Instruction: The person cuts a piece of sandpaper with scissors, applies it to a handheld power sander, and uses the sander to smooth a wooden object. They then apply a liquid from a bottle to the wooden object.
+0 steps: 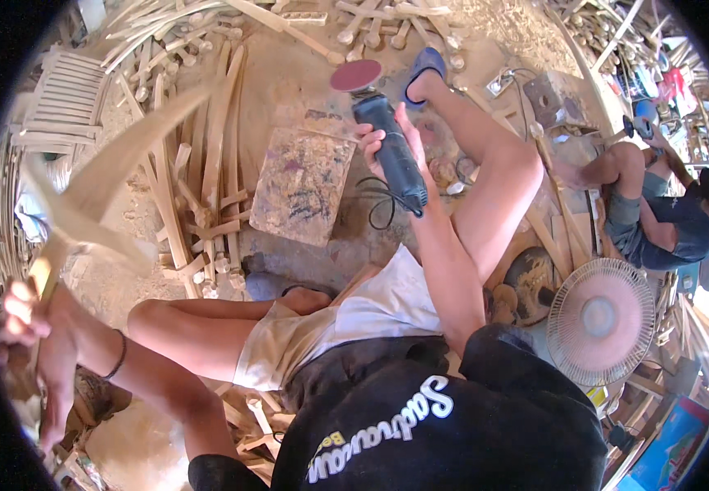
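My right hand [391, 143] is closed around the dark body of an angle grinder [401, 159]. The grinder's round reddish sanding disc [355, 75] points away from me, apart from any wood. At the far left, my left hand [56, 344] grips a pale wooden sword [117, 164] by its handle. The sword's blade slants up to the right, and its crossguard is smeared by motion. Part of the left hand's grip is blurred near the picture's rim. Between my legs and the pile lies a worn, stained wooden block [304, 186].
More wooden swords [217, 155] lie heaped left of the block, with others [395, 20] beyond. A slatted wooden rack [64, 96] stands at far left. A round fan [600, 322] is close on my right. Another person [657, 213] sits farther right, holding a tool. A cord loops below the grinder.
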Demonstrator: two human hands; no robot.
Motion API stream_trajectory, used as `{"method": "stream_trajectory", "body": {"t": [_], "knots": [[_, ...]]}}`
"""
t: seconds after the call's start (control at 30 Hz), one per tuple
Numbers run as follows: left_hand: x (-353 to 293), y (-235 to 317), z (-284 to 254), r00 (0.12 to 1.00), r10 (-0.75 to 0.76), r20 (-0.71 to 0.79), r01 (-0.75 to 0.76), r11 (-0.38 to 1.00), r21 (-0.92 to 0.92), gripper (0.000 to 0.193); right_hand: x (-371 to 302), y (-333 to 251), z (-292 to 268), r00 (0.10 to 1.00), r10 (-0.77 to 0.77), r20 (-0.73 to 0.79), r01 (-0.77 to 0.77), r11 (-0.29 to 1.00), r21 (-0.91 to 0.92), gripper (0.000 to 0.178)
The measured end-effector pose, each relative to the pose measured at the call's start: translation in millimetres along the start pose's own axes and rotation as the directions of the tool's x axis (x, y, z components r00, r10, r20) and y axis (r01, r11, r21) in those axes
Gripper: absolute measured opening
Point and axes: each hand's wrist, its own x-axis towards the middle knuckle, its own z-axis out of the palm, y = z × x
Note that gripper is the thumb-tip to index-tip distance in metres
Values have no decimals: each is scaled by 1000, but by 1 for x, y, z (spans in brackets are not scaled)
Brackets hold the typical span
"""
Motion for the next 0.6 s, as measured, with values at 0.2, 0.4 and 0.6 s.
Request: {"method": "stream_trajectory", "body": {"t": [0.2,0.4,0.6], "knots": [[-17,32,-62,10,-696,718,886,339,317,105,24,-87,-46,989,-69,-131,32,964,-265,91],[-45,83,-17,481,-875,57,669,408,621,90,50,-182,-115,973,-11,-229,-64,946,-317,70],[-18,122,-35,266,-963,-37,773,190,605,89,77,-208,-164,875,-200,-441,-2,909,-416,49]]}}
